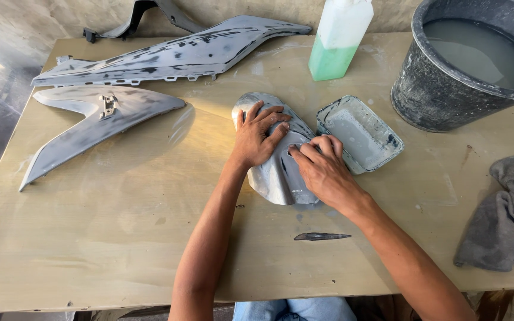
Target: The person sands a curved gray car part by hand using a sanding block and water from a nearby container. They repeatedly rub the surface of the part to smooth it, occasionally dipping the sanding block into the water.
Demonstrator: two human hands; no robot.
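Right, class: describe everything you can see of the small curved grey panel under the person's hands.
The curved grey panel is a rounded, shield-shaped piece, seemingly plastic, matt grey with darker patches and a wet sheen. It lies on the wooden table, its bulge upward, just left of a shallow rectangular tray. The left hand presses flat on its upper part, fingers spread; the right hand presses its fingertips on its right side. Its lower edge curves round toward the person.

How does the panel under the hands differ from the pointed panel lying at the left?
The rounded panel is short and curved, pressed by the left hand and right hand. The pointed panel is long and tapering, and nothing touches it. Both are grey, scuffed and lie on the table.
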